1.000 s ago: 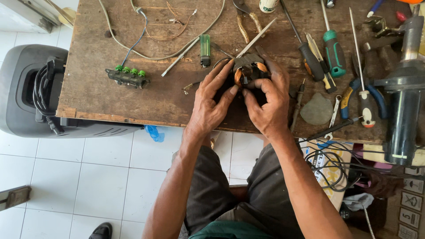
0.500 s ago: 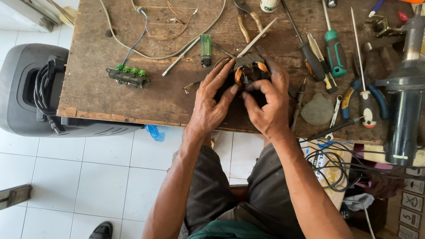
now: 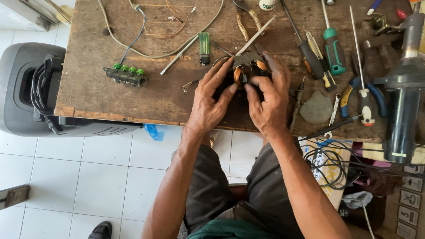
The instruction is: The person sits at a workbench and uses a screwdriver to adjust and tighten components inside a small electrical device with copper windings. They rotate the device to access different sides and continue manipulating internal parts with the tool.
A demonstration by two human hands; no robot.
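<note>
Between both hands, near the middle of the wooden table (image 3: pixel 133 99), sits a small dark motor stator (image 3: pixel 248 68) with copper windings showing at its top. The left hand (image 3: pixel 210 104) wraps its left side, fingers (image 3: pixel 221 73) stretched up along the dark body and the thumb pressed in toward the copper coil. The right hand (image 3: pixel 270 102) closes its grip on the other side, fingers curled over the top edge and the thumb meeting the left thumb just below the windings. Both grips are closed on the part, which rests on or just above the table; which one cannot be told.

A thin metal rod (image 3: pixel 254 35) slants up from behind the stator. Just left of it lies a green lighter (image 3: pixel 204 48), and farther left a black terminal strip with green caps (image 3: pixel 126 74). To the right lie a black-handled screwdriver (image 3: pixel 305 51), a green-handled screwdriver (image 3: pixel 333 46), a grey stone (image 3: pixel 317 108) and blue-handled pliers (image 3: pixel 363 95). A heat gun (image 3: pixel 405 97) stands at the table's right edge. A grey speaker case (image 3: pixel 26 88) sits on the tiled floor beside the table's left end.
</note>
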